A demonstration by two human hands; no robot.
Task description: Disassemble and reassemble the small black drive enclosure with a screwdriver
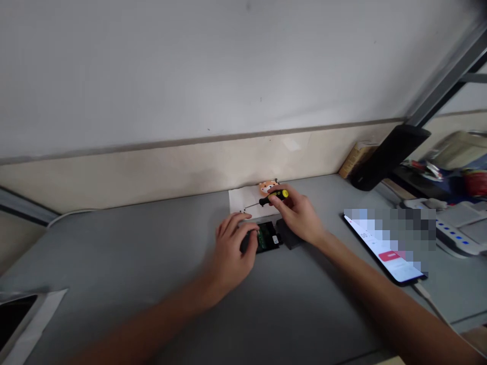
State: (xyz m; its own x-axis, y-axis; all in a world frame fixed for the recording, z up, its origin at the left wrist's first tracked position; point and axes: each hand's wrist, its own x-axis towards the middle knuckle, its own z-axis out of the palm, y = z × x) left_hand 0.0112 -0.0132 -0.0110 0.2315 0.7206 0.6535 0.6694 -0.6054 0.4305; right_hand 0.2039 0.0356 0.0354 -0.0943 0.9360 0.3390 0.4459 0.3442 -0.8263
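Observation:
My right hand [299, 213] is closed round a small screwdriver [274, 196] with a black and yellow handle. Its thin shaft points left, and the tip is over a sheet of white paper [235, 198], beside a few tiny dark screws [242, 211]. With fingers curled, my left hand [236, 241] grips the left side of a flat black device [269, 238] that shows a green circuit board and a small white label. Partly under my right hand lies a dark flat panel [288, 235]. An orange and white animal-faced trinket [266, 187] sits at the paper's back edge.
On the right, a lit phone [388, 253] lies with a cable plugged in, near a white power strip [452, 233]. A black cylinder [391, 154] and a tan box [355, 158] stand by the wall. A dark-screened object [17, 319] is at the desk's [133, 263] front left.

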